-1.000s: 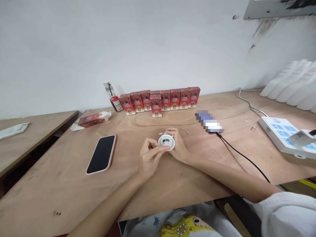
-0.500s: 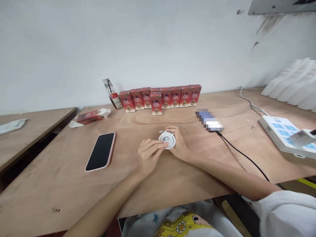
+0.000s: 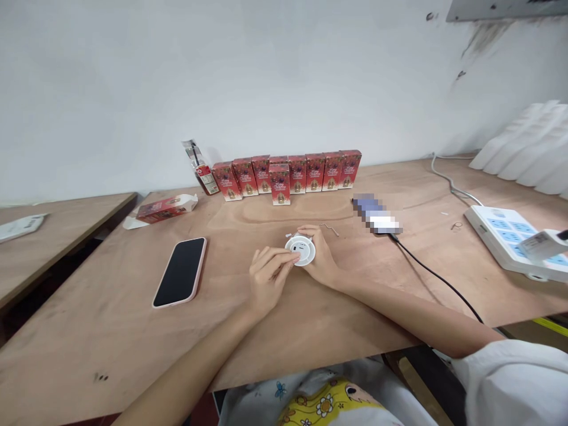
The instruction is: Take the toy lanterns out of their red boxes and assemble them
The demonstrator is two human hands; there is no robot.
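Note:
My right hand (image 3: 320,255) is wrapped round a white, round-bottomed item, its circular base (image 3: 307,258) turned up towards me. The base has a raised rim, a small dark rectangle and thin slots on its inner face. The rest of the item is hidden by my hands. My left hand (image 3: 270,273) reaches in from the left, thumb and fingertips pressed together against the base's inner face. Whether they pinch a small piece there, I cannot tell. Just beyond my right fingers lies a thin bent metal wire (image 3: 331,229).
Several red printed boxes (image 3: 315,173) stand along the wall beside a dark-red packet (image 3: 205,176). An opened red box (image 3: 162,209) lies at left, behind a pink-edged phone (image 3: 181,272). A blurred phone (image 3: 376,214) on a black cable and a white power strip (image 3: 510,236) are at right.
The dark, box-like outline on the base's face no longer shows; that face now looks smoother, with small slots. My left fingertips have shifted slightly. Both hands stay at the base.

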